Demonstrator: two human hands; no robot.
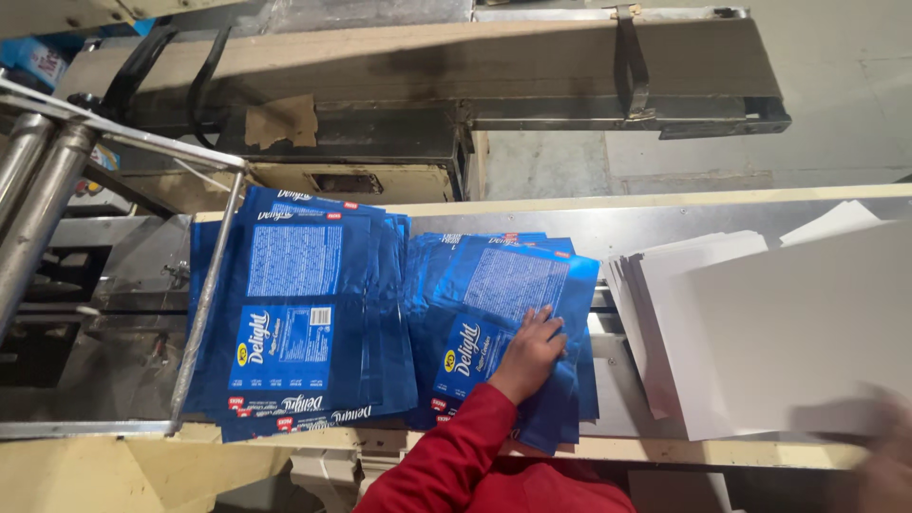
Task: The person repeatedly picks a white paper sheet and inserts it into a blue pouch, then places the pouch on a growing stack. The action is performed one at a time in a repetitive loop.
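Steel work table [627,233], long and grey, ran across the view with a belt conveyor [418,66] behind it and metal rollers [38,190] at the far left.

Item one: fanned stack of blue printed wrappers [494,304], flattened, lying at mid-table. The left hand [532,351], in a red sleeve [456,456], lay palm-down on this stack's right half, fingers spread flat and pressing, nothing pinched; the wrappers sat directly under the palm and extended past it to the left and toward the table's far edge.

Item two: second, larger stack of blue wrappers [299,313], just beside the first on the left, its edge overlapping, partly under a thin metal rod [204,313]. Untouched.

Item three: fanned pile of white sheets [760,323], right of the hand, apart from the blue stacks.

Item four: right hand [888,456], a blur at the lower right corner, over the near edge of the white sheets; whether it was gripping could not be told.
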